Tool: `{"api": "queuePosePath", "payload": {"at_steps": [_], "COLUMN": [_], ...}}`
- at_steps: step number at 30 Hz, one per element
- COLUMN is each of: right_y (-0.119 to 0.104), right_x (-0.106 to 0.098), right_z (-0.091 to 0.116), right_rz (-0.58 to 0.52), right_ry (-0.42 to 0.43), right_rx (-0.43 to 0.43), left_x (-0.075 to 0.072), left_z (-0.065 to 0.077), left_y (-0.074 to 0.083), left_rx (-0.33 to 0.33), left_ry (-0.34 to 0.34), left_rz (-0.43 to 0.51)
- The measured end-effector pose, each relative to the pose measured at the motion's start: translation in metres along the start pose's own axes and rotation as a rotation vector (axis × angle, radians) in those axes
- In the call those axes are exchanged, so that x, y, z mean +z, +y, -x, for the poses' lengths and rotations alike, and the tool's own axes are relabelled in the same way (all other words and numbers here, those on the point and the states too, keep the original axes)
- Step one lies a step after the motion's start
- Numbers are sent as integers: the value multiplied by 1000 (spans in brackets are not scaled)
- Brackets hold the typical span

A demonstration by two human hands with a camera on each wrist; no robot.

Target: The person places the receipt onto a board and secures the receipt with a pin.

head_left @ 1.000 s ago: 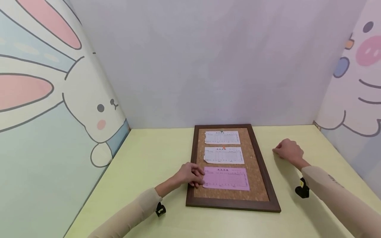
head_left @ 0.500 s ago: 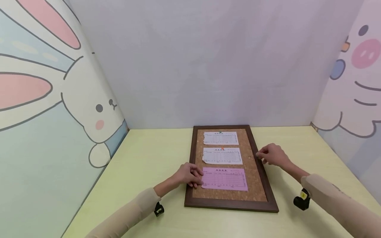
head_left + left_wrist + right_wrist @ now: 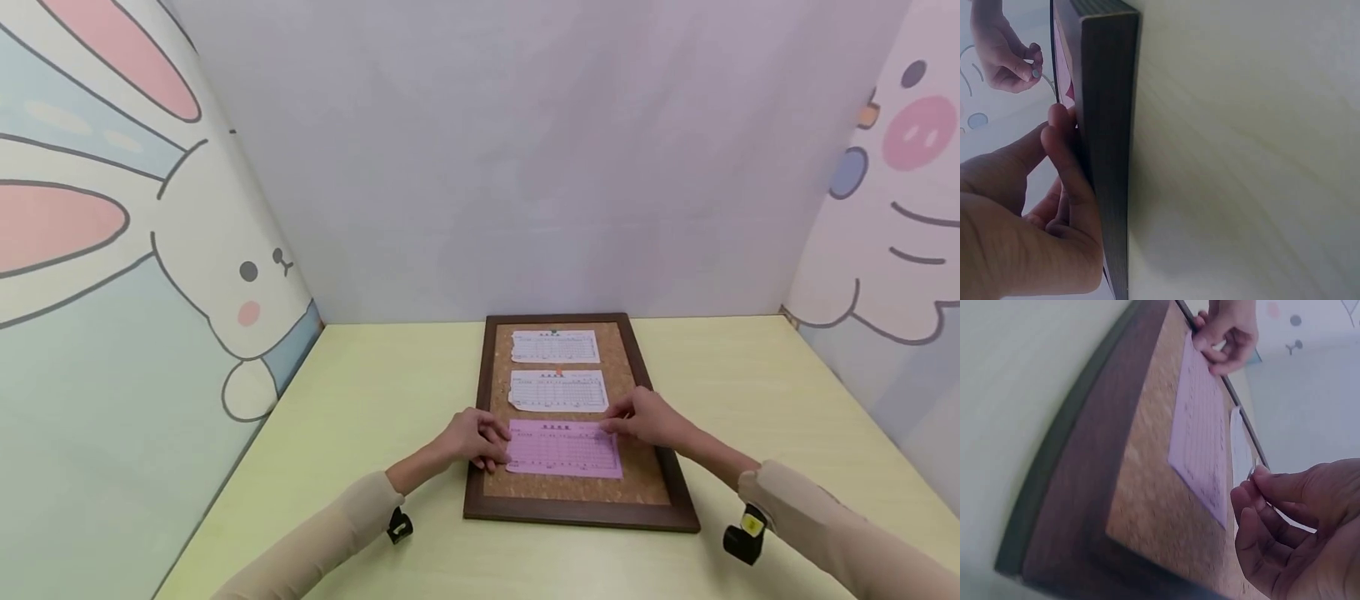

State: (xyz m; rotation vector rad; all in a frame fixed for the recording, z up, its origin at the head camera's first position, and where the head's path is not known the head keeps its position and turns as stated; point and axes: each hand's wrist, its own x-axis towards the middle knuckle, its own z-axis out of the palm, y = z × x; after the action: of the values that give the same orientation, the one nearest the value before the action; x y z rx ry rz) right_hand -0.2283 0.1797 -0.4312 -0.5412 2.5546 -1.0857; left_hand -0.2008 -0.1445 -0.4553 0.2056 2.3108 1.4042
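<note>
A pink printed paper slip (image 3: 562, 451) lies on the lower part of a cork board (image 3: 585, 511) with a dark brown frame. My left hand (image 3: 471, 438) holds the slip by its left edge, thumb and fingers curled at the paper. At the slip's upper right corner, my right hand (image 3: 649, 419) pinches a small thumbtack (image 3: 1036, 73) between thumb and fingertips. The tack's pale round head shows in the left wrist view. Against the right wrist view, the right hand (image 3: 1300, 525) stands slightly above the board, apart from the pink slip.
Above the pink slip, two white printed slips are on the board, the upper one (image 3: 555, 347) with a green pin and the lower one (image 3: 558, 392) with an orange pin. The board lies on a pale yellow table (image 3: 390, 375) before a light wall (image 3: 555, 167).
My right hand has moved left from the table beside the board, over the frame, to the pink slip's upper right corner. The left hand stays at the slip's left edge.
</note>
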Motion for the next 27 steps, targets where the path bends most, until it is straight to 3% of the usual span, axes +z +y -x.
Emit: {"api": "queuePosePath", "payload": {"at_steps": [10, 17, 23, 27], "right_y": [-9, -9, -5, -2], "right_x": [26, 42, 39, 34], "right_z": [0, -1, -3, -5], "right_rz": [-21, 37, 80, 99], "right_ry": [-121, -179, -149, -144], "right_rx": [-265, -298, -368, -365], "left_x": [-2, 0, 0, -1], "left_z": [0, 2, 1, 0], "left_y": [-1, -2, -1, -1], "left_rx": [5, 9, -3, -7], "left_ry": [-4, -2, -3, -7], "left_rz": [2, -2, -11, -9]}}
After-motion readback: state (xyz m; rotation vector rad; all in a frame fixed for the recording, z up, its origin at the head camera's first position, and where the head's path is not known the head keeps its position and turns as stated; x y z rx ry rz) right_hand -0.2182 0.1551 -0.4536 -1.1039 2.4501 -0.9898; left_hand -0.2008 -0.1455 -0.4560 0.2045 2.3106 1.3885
